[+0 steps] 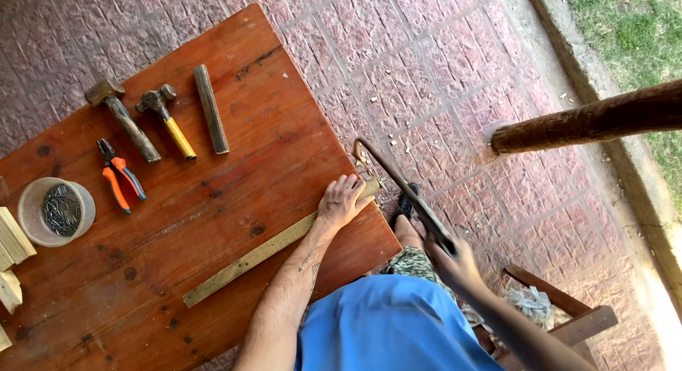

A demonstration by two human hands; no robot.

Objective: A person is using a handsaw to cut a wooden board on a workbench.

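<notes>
At the far left edge of the wooden table (213,222), pale wood blocks (11,261) are stacked, partly cut off by the frame. Just beside them a round translucent tub (32,229) is set, filled with dark nails (60,209). Further right, orange-handled pliers (119,176) are laid flat, and above them three things are lined up side by side: a heavy hammer with a rough wooden handle (124,119), a smaller hammer with a yellow handle (169,121), and a plain wooden stick (212,110).

A long, thin wooden strip (263,252) is laid slantwise across the near part of the table, its right end reaching the table's edge. That end is pressed down by the left hand (342,200), which is spread flat on it with the fingers open and resting over the strip and the table's rim; nothing is gripped.

Just beyond the table's edge, a hacksaw with a dark thin frame (398,183) is held at an angle, its far end near the strip's end. Whether the blade touches the strip cannot be told. Its handle is clasped by the right hand (455,263), closed tightly around it.

Below, a blue shirt and a foot in a dark sandal (406,204) are seen over the red paving (440,73), where pale chips are scattered. At the right, a thick brown pole (590,119) is stretched across, and grass (632,30) is seen in the upper corner.
</notes>
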